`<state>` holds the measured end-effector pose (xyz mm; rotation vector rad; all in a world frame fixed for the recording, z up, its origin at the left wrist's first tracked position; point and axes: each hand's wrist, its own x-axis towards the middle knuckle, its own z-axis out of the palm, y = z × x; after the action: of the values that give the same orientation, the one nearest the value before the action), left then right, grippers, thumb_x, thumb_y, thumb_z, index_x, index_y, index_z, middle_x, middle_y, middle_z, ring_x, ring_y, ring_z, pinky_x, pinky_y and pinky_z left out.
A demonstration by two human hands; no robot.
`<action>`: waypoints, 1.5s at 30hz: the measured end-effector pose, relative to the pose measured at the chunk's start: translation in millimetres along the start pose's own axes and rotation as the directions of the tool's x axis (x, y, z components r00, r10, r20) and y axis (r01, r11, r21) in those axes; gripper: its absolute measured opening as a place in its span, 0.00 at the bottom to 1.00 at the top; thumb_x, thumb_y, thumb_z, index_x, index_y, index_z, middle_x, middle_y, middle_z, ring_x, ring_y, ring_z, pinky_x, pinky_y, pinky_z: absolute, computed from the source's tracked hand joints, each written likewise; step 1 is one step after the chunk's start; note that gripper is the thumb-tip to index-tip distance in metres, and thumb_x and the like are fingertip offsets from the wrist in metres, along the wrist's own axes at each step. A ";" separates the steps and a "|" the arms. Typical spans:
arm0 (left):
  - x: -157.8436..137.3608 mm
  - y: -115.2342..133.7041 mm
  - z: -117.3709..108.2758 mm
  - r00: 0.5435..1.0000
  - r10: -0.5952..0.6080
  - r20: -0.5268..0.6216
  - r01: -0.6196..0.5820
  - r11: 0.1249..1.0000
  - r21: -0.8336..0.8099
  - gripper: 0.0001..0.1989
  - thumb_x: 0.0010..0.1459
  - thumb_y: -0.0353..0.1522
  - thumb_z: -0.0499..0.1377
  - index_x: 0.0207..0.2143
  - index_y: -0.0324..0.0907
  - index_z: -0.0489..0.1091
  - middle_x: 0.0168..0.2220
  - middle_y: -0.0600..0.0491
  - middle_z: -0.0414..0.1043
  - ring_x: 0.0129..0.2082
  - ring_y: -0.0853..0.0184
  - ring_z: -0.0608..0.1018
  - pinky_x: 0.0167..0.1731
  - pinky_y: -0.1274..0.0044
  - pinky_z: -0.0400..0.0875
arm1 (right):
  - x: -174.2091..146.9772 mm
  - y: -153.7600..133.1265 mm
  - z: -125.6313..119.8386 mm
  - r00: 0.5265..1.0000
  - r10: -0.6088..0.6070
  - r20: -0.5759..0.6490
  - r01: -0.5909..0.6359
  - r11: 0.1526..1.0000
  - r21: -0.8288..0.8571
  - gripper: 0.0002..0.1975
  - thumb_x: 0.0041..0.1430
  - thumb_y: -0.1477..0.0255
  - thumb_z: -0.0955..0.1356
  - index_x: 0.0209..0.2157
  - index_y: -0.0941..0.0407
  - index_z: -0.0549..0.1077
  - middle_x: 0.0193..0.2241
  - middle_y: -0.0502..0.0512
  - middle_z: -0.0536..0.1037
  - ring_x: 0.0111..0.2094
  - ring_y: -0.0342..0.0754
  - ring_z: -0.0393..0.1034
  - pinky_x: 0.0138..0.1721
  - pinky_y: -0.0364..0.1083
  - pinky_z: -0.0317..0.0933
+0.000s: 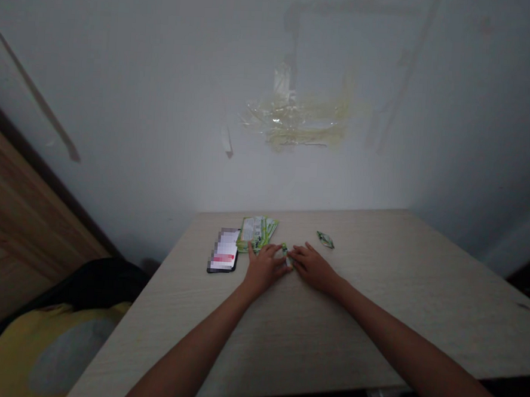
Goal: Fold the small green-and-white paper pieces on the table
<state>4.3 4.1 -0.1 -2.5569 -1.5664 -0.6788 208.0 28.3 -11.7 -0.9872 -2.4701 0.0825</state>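
A small green-and-white sachet is pinched between the fingertips of both hands on the pale wooden table. The left hand is laid flat on the tabletop, its fingers stretched forward, with the thumb side brought against the sachet. The right hand is set just beside it, fingers likewise pressed to the small packet, so that the two hands are met at their tips over it. How firmly the sachet is gripped cannot be told at this size.

Just beyond the left hand, a stack of green packets is fanned out on the table, touching or nearly touching the fingertips. A phone with a lit screen is placed to the left of that stack. A separate small dark-green wrapper is seen apart, beyond the right hand. Old tape residue is stuck on the wall behind.
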 end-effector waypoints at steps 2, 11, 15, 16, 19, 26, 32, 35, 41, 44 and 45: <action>-0.1 0.1 -0.5 1.000 -0.004 0.001 0.004 1.000 0.001 0.12 0.57 0.47 0.59 0.41 0.57 0.76 0.58 0.54 0.67 0.58 0.55 0.66 0.57 0.39 0.29 | -0.2 -0.2 -0.4 1.000 -0.007 -0.004 0.007 1.000 0.002 0.20 0.64 0.74 0.62 0.56 0.58 0.68 0.52 0.64 0.73 0.57 0.53 0.63 0.64 0.61 0.46; 0.1 2.0 -2.8 1.000 -0.016 0.013 0.016 1.000 -0.007 0.11 0.57 0.46 0.59 0.41 0.58 0.76 0.58 0.55 0.67 0.58 0.55 0.66 0.56 0.39 0.28 | -2.4 -0.4 -0.8 0.999 -0.002 -0.039 0.004 0.999 0.049 0.21 0.62 0.75 0.63 0.56 0.56 0.68 0.52 0.63 0.73 0.58 0.53 0.64 0.63 0.62 0.46; -0.2 2.0 -2.9 1.000 -0.010 0.004 0.010 1.000 -0.013 0.11 0.57 0.46 0.58 0.41 0.58 0.76 0.58 0.55 0.67 0.58 0.55 0.66 0.57 0.39 0.28 | -2.9 -1.4 -1.1 0.998 0.005 -0.058 -0.003 0.999 0.047 0.20 0.62 0.76 0.63 0.55 0.56 0.69 0.52 0.63 0.74 0.57 0.53 0.64 0.63 0.63 0.46; -0.3 1.8 -3.0 1.000 -0.010 0.006 0.010 1.000 -0.016 0.12 0.58 0.46 0.58 0.41 0.58 0.76 0.58 0.55 0.67 0.59 0.55 0.66 0.57 0.40 0.29 | -3.1 -1.5 -1.0 0.998 -0.002 -0.062 0.005 0.999 0.046 0.20 0.62 0.76 0.63 0.55 0.55 0.69 0.51 0.63 0.74 0.57 0.54 0.64 0.63 0.63 0.46; -0.5 1.2 -3.1 1.000 -0.018 0.011 0.018 1.000 -0.018 0.12 0.57 0.47 0.59 0.41 0.58 0.76 0.59 0.55 0.66 0.59 0.54 0.65 0.57 0.40 0.30 | -3.5 -0.5 -0.1 0.997 -0.029 -0.070 0.031 0.999 0.039 0.19 0.61 0.76 0.63 0.54 0.55 0.71 0.50 0.63 0.75 0.57 0.54 0.64 0.62 0.64 0.47; 0.0 0.4 -1.7 0.999 -0.036 0.009 0.036 0.999 -0.029 0.13 0.57 0.48 0.58 0.41 0.59 0.76 0.59 0.54 0.66 0.59 0.53 0.66 0.57 0.39 0.30 | -3.0 0.5 1.3 0.998 -0.031 -0.055 0.031 1.000 -0.002 0.17 0.62 0.75 0.63 0.52 0.55 0.73 0.49 0.62 0.75 0.57 0.54 0.64 0.63 0.63 0.47; -0.4 -0.1 -0.4 1.000 -0.025 -0.005 0.025 0.999 -0.030 0.14 0.57 0.49 0.56 0.42 0.59 0.76 0.59 0.54 0.66 0.59 0.53 0.66 0.56 0.39 0.29 | -1.0 0.8 2.5 0.999 -0.006 -0.035 0.005 1.000 -0.027 0.17 0.63 0.75 0.63 0.52 0.55 0.73 0.50 0.62 0.75 0.57 0.53 0.64 0.63 0.63 0.46; -0.4 0.4 -1.8 0.999 -0.036 0.011 0.036 0.999 -0.028 0.14 0.56 0.49 0.58 0.43 0.59 0.76 0.59 0.53 0.66 0.59 0.52 0.66 0.56 0.39 0.30 | -0.5 1.0 2.4 1.000 0.009 -0.006 -0.009 0.999 -0.035 0.17 0.62 0.75 0.63 0.52 0.56 0.72 0.50 0.63 0.75 0.58 0.53 0.64 0.63 0.64 0.44; 0.0 -2.7 -9.3 0.997 -0.065 0.029 0.065 0.998 -0.019 0.14 0.55 0.48 0.60 0.42 0.58 0.76 0.59 0.52 0.66 0.59 0.51 0.65 0.56 0.39 0.29 | -1.1 -0.3 1.8 1.000 0.031 -0.003 -0.031 0.999 -0.027 0.17 0.63 0.75 0.63 0.52 0.55 0.73 0.51 0.62 0.74 0.58 0.52 0.62 0.63 0.63 0.43; 0.2 -5.1 -13.0 0.997 -0.076 0.027 0.076 0.997 -0.014 0.13 0.55 0.47 0.61 0.41 0.57 0.77 0.59 0.52 0.66 0.59 0.51 0.65 0.57 0.39 0.28 | -1.1 0.0 2.5 0.999 0.035 -0.005 -0.035 0.999 -0.031 0.17 0.63 0.75 0.62 0.52 0.55 0.73 0.51 0.62 0.74 0.58 0.52 0.63 0.63 0.63 0.43; 0.3 -5.5 -13.7 0.997 -0.073 0.024 0.074 0.997 -0.012 0.13 0.55 0.46 0.60 0.41 0.57 0.77 0.59 0.52 0.66 0.59 0.52 0.65 0.57 0.39 0.27 | -1.1 0.2 2.7 0.999 0.038 -0.003 -0.038 0.999 -0.033 0.16 0.63 0.75 0.62 0.51 0.55 0.73 0.51 0.62 0.74 0.58 0.52 0.63 0.63 0.63 0.43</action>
<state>-4.9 3.1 11.4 -2.5370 -1.6763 -0.6704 207.6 28.0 -14.6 -1.0481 -2.4580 0.0534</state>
